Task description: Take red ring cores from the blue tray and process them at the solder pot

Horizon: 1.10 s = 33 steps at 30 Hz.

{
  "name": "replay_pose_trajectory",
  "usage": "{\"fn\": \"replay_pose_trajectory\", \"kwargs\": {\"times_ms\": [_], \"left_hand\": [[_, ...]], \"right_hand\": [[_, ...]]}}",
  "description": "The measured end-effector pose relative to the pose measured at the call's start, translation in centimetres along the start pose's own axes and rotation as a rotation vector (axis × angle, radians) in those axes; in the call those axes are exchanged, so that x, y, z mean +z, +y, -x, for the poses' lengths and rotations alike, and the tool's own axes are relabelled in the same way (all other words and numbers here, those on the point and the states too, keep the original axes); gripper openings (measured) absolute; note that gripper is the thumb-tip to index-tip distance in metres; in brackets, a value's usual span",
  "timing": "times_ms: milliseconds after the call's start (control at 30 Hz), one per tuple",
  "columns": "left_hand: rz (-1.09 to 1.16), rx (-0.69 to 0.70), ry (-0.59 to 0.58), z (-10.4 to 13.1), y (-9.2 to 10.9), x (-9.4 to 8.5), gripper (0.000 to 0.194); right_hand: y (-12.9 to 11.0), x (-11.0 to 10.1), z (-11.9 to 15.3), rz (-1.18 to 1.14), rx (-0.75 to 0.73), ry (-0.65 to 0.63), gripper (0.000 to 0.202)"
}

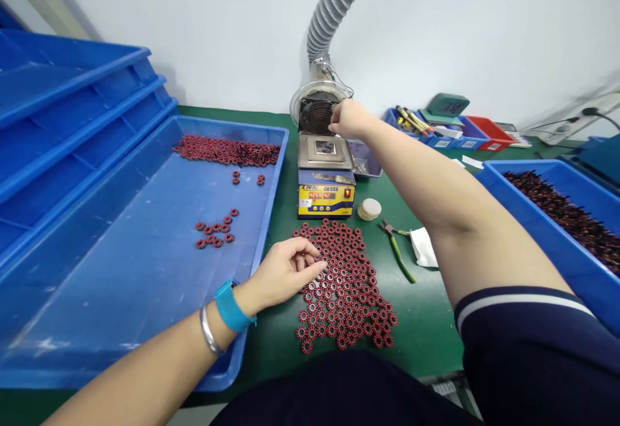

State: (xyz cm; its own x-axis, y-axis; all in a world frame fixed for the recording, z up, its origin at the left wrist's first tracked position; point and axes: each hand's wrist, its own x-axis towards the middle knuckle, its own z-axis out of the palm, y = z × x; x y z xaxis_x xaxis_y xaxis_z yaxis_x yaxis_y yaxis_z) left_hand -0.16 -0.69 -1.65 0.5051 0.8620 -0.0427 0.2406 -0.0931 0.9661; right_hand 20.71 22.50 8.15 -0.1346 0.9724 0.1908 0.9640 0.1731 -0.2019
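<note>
- The left hand (285, 272) was released, its fingers loosely curled and its thumb stretched out over the left edge of the red rings (341, 284).
- The red rings lay flat in a crowded patch on the green counter (426, 316), in front of the solder pot (326, 187).
- The right hand (346, 119) reached forward above the back of the solder pot, just beside the round black fan (317, 117); its fingertips were drawn together, but they were too small and far off to tell whether they grasped anything.
- The solder pot had a shiny square opening (325, 147) on top and lit red digits on its yellow front.
- A grey ribbed hose (334, 10) rose behind the fan, against the white wall.
- To the left stood a large blue tray (159, 271), with a dense heap of rings (225, 150) along its far end and a few loose ones nearer the middle.
- More blue trays (77, 110) were stacked at the far left.
- To the right of the solder pot were a round pale pad (369, 209), green-handled cutters (402, 255) and a folded white cloth (423, 248), partly behind the right arm.
- Farther back stood small blue bins (440, 142) holding pens, beside a red bin (489, 134).
- At the far right, a blue box (581, 264) held a pile of dark coppery parts (564, 216).
</note>
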Motion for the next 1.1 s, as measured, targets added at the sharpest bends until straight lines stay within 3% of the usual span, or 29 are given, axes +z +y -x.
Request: {"fn": "replay_pose_trajectory", "kwargs": {"times_ms": [367, 800, 967, 1100], "left_hand": [[0.005, -0.006, -0.016, 0.0, 0.0, 0.1, 0.022], [0.01, -0.003, -0.022, 0.0, 0.0, 0.0, 0.022], [0.022, -0.006, -0.023, 0.0, 0.0, 0.0, 0.021], [0.042, -0.027, -0.013, 0.0, 0.1, 0.0, 0.02]], "right_hand": [[0.4, 2.6, -1.3, 0.068, -0.039, 0.045, 0.02], [-0.4, 2.7, -0.6, 0.082, 0.015, -0.004, 0.024], [-0.5, 1.5, -0.2, 0.038, 0.028, 0.003, 0.02], [-0.6, -0.3, 1.2, -0.216, 0.016, 0.064, 0.006]]}}
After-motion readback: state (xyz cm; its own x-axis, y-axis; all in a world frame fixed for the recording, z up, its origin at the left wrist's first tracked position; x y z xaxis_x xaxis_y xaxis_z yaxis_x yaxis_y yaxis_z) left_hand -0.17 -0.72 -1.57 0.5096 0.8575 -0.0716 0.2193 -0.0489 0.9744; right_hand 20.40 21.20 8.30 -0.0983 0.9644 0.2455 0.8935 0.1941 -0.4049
